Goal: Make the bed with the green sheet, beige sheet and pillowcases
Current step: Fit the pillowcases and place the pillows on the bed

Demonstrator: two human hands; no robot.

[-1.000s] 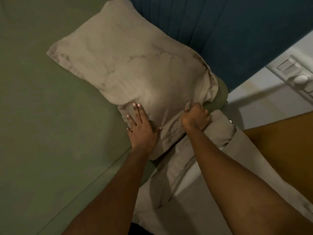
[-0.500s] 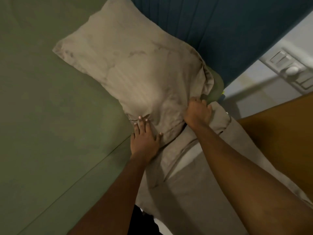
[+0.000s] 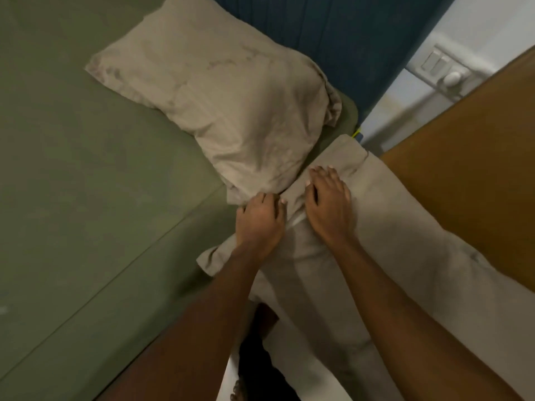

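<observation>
The left hand (image 3: 259, 218) has its fingers curled down into the near end of the pillowcase (image 3: 220, 105), seemingly pinching the cloth. At 3 o'clock of it, the right hand (image 3: 328, 204) lies flat with fingers spread, pressing the beige sheet (image 3: 390, 256). That sheet is rumpled in a band running from the picture's centre toward 5 o'clock, so spreading it looks undone. The green sheet (image 3: 86, 183) lies smooth over the mattress toward 9 o'clock and seems finished. The dressed pillow sits toward 11 o'clock, its long axis running from 10 to 4 o'clock, near end at the hands, far end by the blue headboard (image 3: 318, 33). Only one pillow shows.
</observation>
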